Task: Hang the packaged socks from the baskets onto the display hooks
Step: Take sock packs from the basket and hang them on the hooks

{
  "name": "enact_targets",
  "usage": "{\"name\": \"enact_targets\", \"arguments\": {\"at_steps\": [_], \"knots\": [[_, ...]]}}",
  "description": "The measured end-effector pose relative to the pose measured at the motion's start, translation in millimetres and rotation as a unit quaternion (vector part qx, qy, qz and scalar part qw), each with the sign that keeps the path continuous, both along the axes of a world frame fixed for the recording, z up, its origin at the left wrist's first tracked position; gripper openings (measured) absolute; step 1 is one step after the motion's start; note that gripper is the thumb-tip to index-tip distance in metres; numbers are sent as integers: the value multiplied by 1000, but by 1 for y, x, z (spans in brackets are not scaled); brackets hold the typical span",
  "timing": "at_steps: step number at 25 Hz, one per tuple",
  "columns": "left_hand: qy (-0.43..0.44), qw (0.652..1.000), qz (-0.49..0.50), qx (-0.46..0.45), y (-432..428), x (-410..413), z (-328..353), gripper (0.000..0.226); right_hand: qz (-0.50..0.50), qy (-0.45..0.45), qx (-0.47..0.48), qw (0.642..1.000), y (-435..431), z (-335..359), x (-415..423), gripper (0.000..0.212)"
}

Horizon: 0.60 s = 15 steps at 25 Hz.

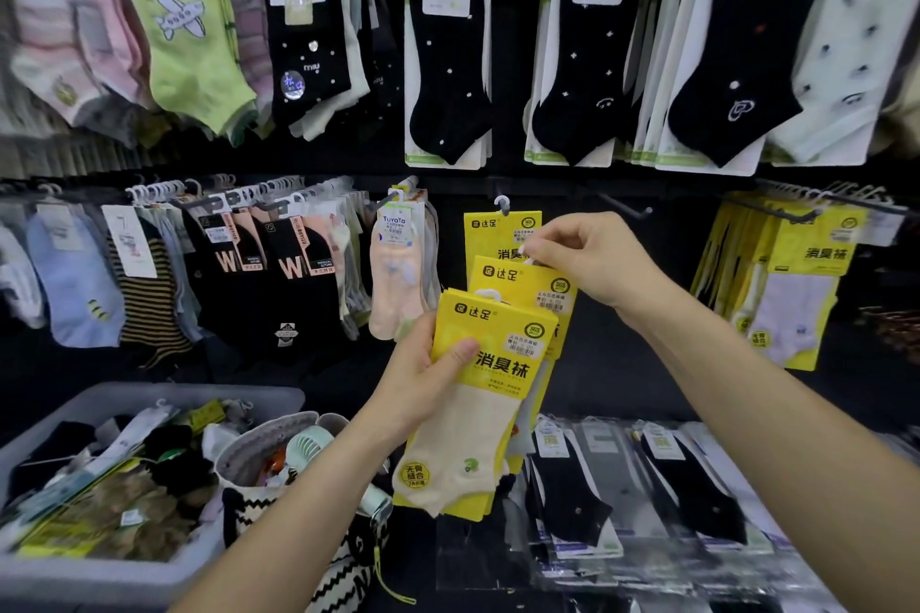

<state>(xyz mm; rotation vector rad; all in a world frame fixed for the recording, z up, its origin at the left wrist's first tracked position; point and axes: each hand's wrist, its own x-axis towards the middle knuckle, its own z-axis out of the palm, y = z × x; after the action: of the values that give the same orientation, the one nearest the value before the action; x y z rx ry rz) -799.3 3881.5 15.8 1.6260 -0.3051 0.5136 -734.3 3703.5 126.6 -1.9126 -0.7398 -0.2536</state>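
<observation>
My left hand (423,373) grips a yellow-carded pack of cream socks (478,393) in front of the display, thumb across the card. Behind it a second yellow pack (527,286) is raised; my right hand (592,259) pinches its white hanger at the top edge. A third yellow pack (490,232) hangs by its white hanger from a black display hook (503,204) just above. A bare black hook (627,209) sticks out to the right of it.
A grey basket (164,393) of mixed sock packs stands at lower left, a woven bag (279,443) with a small fan beside it. More yellow packs (796,274) hang right. Black sock packs (572,488) lie below. Full hooks of socks fill the wall above and left.
</observation>
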Motion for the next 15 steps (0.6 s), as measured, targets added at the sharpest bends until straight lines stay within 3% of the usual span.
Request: {"name": "enact_targets", "arguments": {"at_steps": [3,6,10,15], "knots": [[17,1000,-8,1,-1,2,-2,30,-31,21,30,999,1,-6,5,8],[39,999,-2,-14,-3,10,-4,31,-55,49,70,995,5,-9,15,17],[42,996,25,-76,3,19,-2,16,-111,41,106,987,15,5,41,18],[48,993,66,-89,25,25,2,12,-88,47,102,990,40,15,64,18]]}}
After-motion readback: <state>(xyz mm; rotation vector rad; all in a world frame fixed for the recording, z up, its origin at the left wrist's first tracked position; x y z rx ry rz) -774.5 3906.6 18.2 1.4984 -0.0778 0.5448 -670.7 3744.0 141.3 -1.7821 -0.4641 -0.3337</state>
